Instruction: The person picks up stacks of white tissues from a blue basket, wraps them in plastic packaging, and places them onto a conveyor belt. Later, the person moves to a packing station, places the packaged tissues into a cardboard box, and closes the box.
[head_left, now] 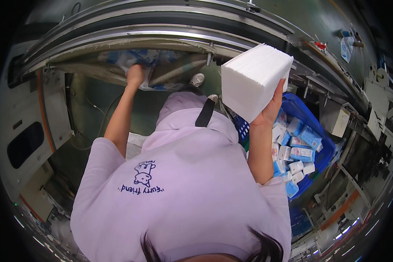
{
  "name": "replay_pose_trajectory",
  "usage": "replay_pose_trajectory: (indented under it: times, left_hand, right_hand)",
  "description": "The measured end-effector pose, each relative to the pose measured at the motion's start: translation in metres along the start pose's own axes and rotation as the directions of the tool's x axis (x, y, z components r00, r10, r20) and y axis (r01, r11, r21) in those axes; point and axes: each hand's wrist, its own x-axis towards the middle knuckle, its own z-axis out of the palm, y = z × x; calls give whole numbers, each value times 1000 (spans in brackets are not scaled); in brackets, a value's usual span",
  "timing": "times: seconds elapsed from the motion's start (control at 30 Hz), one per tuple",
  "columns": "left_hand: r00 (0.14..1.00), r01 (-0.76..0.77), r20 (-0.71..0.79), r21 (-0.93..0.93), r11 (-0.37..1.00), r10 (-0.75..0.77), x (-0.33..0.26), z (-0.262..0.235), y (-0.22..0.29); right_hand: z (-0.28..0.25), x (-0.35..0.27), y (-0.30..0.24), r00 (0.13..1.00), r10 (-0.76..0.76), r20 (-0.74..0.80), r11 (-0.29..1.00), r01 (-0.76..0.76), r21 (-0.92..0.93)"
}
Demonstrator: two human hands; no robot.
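Observation:
My right hand (271,109) is raised and closed around a thick stack of white paper tissues (244,89), its thumb against the side. The stack has no wrapper and its folded layers show along the top. My left hand (136,75) reaches into a beige cloth sling (87,67) below the machine rail. Blue and white plastic film (150,59) lies in the sling, right at that hand. The left fingers are blurred and partly hidden, so their grip does not show.
A long metal rail (161,32) spans the far side above the sling. To my right, a blue plastic basket (299,102) holds many small blue and white tissue packs (302,153). A white machine cabinet (26,118) stands at the left, with a cable (107,115) near it.

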Motion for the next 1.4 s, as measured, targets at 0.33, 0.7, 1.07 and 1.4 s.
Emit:
replay_pose_trajectory:
  times: [0.33, 0.7, 1.07, 1.4]
  left_hand:
    - [704, 62, 38, -998, -7, 709, -82, -140, 269]
    - [603, 498, 550, -825, 265, 578, 75, -143, 325]
    - [443, 481, 838, -522, 705, 318, 153, -52, 339]
    - [202, 50, 414, -909, 413, 888, -88, -123, 364]
  right_hand:
    - [5, 3, 11, 848, -520, -107, 852, 506, -134]
    - [-138, -96, -62, 310, -888, 340, -286, 209, -935]
    - [-367, -164, -39, -103, -508, -855, 423, -895, -143]
    - [-185, -165, -69, 647, -715, -265, 699, 644, -310]
